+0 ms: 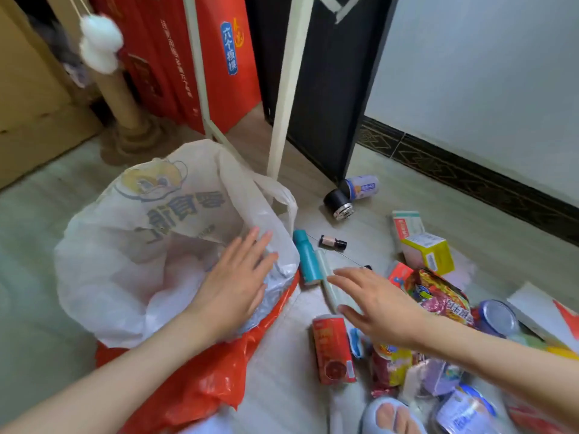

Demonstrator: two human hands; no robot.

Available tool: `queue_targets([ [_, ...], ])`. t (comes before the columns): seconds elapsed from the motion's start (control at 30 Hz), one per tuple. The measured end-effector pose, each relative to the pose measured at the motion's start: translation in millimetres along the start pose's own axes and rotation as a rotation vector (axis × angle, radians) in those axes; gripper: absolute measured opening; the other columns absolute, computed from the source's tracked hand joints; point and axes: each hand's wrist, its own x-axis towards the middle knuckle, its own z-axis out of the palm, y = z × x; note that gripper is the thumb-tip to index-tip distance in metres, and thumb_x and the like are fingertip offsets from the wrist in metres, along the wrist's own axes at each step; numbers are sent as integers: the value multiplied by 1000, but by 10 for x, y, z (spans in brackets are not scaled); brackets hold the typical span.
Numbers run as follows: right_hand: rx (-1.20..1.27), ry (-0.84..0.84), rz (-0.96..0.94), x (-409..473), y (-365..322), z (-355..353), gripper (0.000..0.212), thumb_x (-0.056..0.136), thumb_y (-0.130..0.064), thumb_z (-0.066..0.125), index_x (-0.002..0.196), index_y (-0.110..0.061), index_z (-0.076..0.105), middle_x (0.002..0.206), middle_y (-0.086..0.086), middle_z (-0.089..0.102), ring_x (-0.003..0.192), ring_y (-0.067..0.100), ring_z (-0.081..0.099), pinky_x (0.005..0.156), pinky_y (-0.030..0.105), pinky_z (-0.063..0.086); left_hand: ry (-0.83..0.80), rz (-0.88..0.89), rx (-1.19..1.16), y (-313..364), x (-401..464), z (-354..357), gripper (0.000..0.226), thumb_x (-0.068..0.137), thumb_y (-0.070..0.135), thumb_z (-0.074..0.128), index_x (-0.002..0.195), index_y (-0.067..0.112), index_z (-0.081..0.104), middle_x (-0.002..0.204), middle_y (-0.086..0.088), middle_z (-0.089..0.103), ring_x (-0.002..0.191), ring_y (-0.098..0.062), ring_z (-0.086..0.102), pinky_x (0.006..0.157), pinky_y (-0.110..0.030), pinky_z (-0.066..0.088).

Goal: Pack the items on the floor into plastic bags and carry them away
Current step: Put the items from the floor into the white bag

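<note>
A white plastic bag (150, 233) with blue print lies puffed open on the floor, over a red plastic bag (200, 380). My left hand (238, 283) rests flat on the white bag's near rim, fingers spread. My right hand (376, 302) hovers open, palm down, just above a pale green tube (329, 285) that lies beside a teal bottle (305, 261). A red can (333, 352) lies below that hand. To the right sit a noodle packet (438, 296), a yellow-and-white box (427, 252) and a silver tin (498, 317). Neither hand holds anything.
A small dark vial (332, 242), a black round gadget (338, 203) and a blue-white can (360, 187) lie near a black cabinet (316, 89). White rack legs (285, 98), red boxes (203, 57) and a cat scratching post (125, 104) stand behind the bag. My slippered foot (391, 415) is at the bottom.
</note>
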Motion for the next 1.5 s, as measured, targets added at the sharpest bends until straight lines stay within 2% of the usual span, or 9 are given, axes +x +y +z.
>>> queue_targets([
  [0.23,-66,-126,263,-985,730,194,73,68,-31,73,132,-11,46,131,11,54,122,32,51,102,52,39,-170,238,-171,1071,-71,444,82,49,25,84,121,13,47,129,-14,55,118,-31,54,88,-44,51],
  [0.37,-120,-116,263,-999,845,323,76,57,-30,83,124,-11,53,117,9,64,110,31,60,97,53,41,-161,343,-134,1206,-22,843,49,69,13,50,118,20,52,123,-8,61,111,-27,60,83,-42,52],
  [0.47,-67,-88,262,-787,881,331,70,75,-24,70,136,-10,40,128,9,54,121,29,48,108,41,29,-228,436,-89,1139,66,1091,52,60,19,76,110,26,65,121,-5,63,108,-25,62,83,-41,52],
  [0.6,-115,-245,243,-587,914,386,48,84,-26,59,127,-14,42,122,5,52,113,25,48,97,33,31,-243,518,-131,1057,122,1273,46,75,21,35,116,30,53,124,0,61,113,-22,59,85,-39,52],
  [0.83,-204,-329,224,-603,873,352,43,88,-27,52,129,-20,42,122,6,49,113,25,46,88,36,34,-317,668,-136,1017,358,1313,34,76,23,38,105,27,57,109,4,65,114,-16,57,103,-39,36],
  [0.97,-154,-330,227,-680,800,251,39,88,-27,54,127,-22,49,115,8,50,111,25,46,84,34,36,-473,544,-230,926,250,1252,57,54,45,66,105,26,50,93,5,61,91,-14,61,101,-37,42],
  [1.1,-88,-248,225,-773,694,178,35,89,-24,51,124,-20,52,112,8,58,106,28,50,81,34,36,-465,429,-314,884,49,1055,57,54,45,66,105,23,52,92,3,60,82,-16,61,83,-29,51],
  [1.33,111,-162,286,-532,416,-508,11,87,-27,58,87,-20,49,89,10,62,87,31,58,70,38,45,-278,345,-276,540,-86,427,61,51,44,66,106,20,52,94,0,61,83,-16,62,71,-25,51],
  [1.5,359,-39,370,-111,35,-1097,18,88,-32,58,72,-28,50,73,-4,59,77,20,56,71,33,44,-153,25,-251,46,-169,-119,70,56,53,57,116,21,47,103,-6,60,90,-23,61,78,-28,49],
])
